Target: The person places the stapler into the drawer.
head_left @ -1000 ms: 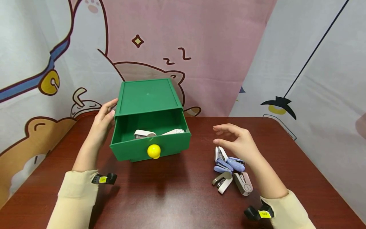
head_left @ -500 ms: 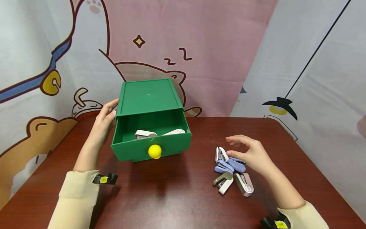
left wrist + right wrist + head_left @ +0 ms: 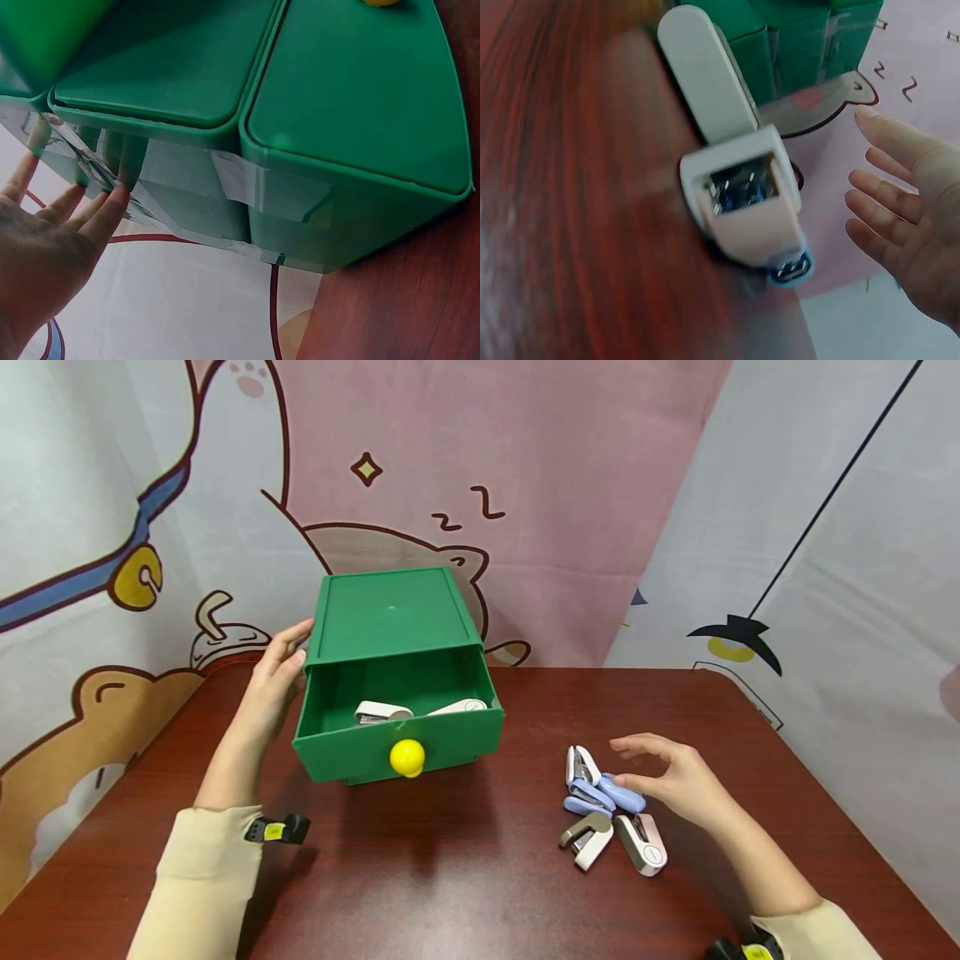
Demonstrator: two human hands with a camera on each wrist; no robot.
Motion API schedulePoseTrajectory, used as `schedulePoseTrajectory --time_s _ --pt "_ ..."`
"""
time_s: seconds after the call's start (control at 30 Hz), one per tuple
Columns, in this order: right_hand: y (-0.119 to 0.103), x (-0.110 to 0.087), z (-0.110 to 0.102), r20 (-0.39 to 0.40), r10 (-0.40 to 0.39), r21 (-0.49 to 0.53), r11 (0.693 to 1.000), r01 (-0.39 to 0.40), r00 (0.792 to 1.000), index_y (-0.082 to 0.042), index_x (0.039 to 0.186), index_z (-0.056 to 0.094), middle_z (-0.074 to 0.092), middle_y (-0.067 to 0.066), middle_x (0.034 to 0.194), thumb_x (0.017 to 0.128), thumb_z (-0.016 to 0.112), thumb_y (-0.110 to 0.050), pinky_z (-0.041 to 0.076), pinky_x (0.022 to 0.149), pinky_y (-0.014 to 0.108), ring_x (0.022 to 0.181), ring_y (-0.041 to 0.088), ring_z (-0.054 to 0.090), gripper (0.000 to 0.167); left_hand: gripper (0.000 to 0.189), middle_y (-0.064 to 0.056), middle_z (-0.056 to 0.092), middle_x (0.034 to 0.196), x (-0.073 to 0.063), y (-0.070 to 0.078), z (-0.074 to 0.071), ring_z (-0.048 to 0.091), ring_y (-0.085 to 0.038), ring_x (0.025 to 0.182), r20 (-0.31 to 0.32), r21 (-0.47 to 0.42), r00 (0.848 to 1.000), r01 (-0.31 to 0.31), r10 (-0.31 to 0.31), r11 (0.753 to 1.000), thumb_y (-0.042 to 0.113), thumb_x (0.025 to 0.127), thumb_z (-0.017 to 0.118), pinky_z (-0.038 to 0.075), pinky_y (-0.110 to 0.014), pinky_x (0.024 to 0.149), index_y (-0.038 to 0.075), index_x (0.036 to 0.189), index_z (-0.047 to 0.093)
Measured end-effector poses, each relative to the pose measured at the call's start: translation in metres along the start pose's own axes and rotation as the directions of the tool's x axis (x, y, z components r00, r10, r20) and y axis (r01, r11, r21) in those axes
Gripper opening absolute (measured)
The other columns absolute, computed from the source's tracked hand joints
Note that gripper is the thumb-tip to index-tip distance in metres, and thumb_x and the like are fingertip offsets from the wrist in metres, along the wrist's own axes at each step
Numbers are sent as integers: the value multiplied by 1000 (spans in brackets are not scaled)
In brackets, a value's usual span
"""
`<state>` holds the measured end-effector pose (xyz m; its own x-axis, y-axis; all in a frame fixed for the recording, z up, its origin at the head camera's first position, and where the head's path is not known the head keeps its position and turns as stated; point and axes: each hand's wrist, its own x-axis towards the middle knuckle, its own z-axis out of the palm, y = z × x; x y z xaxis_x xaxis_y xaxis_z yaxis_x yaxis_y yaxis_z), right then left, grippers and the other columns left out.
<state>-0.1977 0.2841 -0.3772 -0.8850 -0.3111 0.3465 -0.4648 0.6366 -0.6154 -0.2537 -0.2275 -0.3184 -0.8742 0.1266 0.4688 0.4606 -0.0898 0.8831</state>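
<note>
My left hand (image 3: 272, 689) rests its straight fingers against the left side of a green drawer box (image 3: 393, 618). In the left wrist view, the fingertips (image 3: 116, 199) lie on the clear film along that side. The drawer (image 3: 330, 756) is pulled out, and a white stapler (image 3: 382, 711) and another pale stapler (image 3: 459, 706) show inside. My right hand (image 3: 686, 781) holds nothing, thumb and fingers spread apart, close beside a blue stapler (image 3: 624, 795). Around that lie a white stapler (image 3: 581, 765), a second blue one (image 3: 588, 796), a brown-and-white one (image 3: 588, 841) and a grey-pink one (image 3: 642, 845).
A yellow round knob (image 3: 407, 758) sticks out from the drawer front. Everything stands on a dark red-brown wooden table (image 3: 465, 877). Behind its far edge hangs a printed cartoon curtain (image 3: 570, 510).
My right hand has moved right and slightly toward me, from above the white stapler to the right of the blue staplers. The left hand, drawer box and staplers stay where they were.
</note>
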Motion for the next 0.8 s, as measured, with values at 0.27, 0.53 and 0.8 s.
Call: schedulePoseTrajectory --time_s 0.27,0.53,0.8 --pt "19 -4 0 78 18 -9 1000 -17 997 -9 120 65 65 5 114 77 82 -23 49 77 32 100 18 60 48 46 -13 33 145 0 1 0 46 -19 121 1 -12 1000 2 -2 1000 16 101 42 42 -25 90 10 146 37" --pt "31 -6 1 153 37 20 999 -40 988 -3 121 64 65 10 114 77 82 -23 49 80 32 99 22 61 51 47 -15 30 147 0 0 0 46 -19 120 4 -10 1000 -1 1 1000 18 101 43 43 -24 90 9 146 37" --pt "35 -9 0 220 52 22 998 -59 974 -4 122 65 66 7 114 78 81 -24 47 85 30 103 22 59 50 47 -15 31 147 0 0 0 48 -19 117 4 -6 1000 2 -1 1000 17 101 43 43 -25 89 9 147 36"
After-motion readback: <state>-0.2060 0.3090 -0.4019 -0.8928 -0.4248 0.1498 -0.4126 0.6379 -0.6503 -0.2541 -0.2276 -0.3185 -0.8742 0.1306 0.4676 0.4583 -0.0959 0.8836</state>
